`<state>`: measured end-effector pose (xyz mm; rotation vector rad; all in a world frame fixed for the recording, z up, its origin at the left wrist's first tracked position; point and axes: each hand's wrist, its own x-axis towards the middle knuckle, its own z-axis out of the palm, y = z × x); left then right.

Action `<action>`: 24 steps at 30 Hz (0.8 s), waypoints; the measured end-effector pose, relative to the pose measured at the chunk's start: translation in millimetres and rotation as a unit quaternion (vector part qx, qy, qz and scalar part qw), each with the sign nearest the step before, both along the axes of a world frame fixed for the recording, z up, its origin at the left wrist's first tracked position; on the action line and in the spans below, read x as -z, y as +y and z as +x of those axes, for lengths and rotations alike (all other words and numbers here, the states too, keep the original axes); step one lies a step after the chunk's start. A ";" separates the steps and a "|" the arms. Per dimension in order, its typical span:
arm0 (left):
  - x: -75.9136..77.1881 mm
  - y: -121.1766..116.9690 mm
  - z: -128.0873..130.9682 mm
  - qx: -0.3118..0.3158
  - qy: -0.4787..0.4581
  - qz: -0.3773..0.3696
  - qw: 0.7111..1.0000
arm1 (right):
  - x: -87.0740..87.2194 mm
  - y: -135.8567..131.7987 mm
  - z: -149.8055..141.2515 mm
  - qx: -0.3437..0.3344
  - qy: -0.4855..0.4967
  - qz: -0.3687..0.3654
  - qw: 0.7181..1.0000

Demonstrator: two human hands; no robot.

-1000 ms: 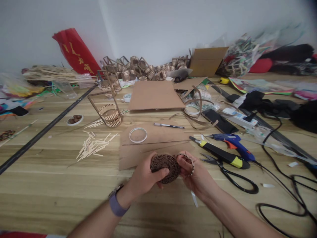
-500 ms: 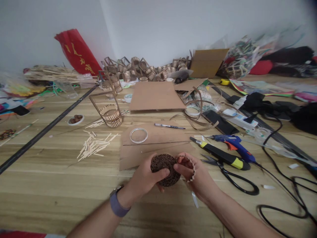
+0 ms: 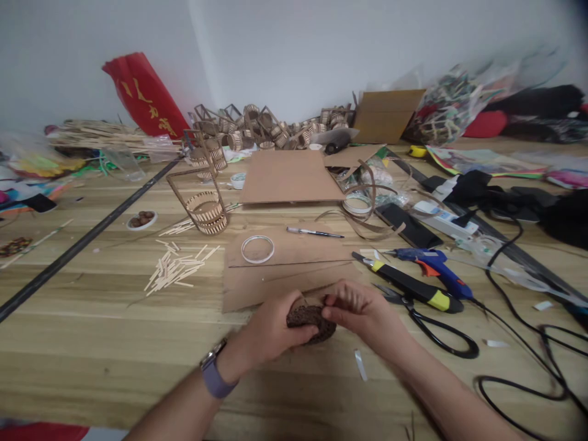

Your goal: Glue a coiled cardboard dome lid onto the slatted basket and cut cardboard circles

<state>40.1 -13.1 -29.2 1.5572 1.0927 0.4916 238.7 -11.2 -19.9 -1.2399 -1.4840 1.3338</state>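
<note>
A dark brown coil of rolled corrugated cardboard (image 3: 311,321) is tilted above the table, close to the front edge of a flat cardboard sheet (image 3: 294,278). My left hand (image 3: 273,327) grips its left side, with the thumb across the face and the other fingers mostly hidden behind it. At the upper right rim my right hand (image 3: 365,312) is closed in a pinch on what looks like the loose end of the cardboard strip, largely covered by the fingers. Past my right hand lie black-handled scissors (image 3: 441,334), a utility knife (image 3: 404,285) and a blue glue gun (image 3: 436,266).
A white tape ring (image 3: 257,249) and a pen (image 3: 315,233) rest on the cardboard. Cut sticks (image 3: 174,269) lie at left, near a small handled basket (image 3: 206,214). A black cable (image 3: 528,373) loops at right. Several little baskets (image 3: 266,128) crowd the back.
The coil has tipped, so its face appears narrower. The wavy strip loop seen around my right fingers no longer shows plainly. My right hand has turned, its fingers now pinching at the rim.
</note>
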 end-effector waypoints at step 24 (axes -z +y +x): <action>-3.6 3.5 -9.7 -0.060 -0.032 0.117 0.991 | 10.0 -2.7 2.1 0.068 -0.059 0.127 0.988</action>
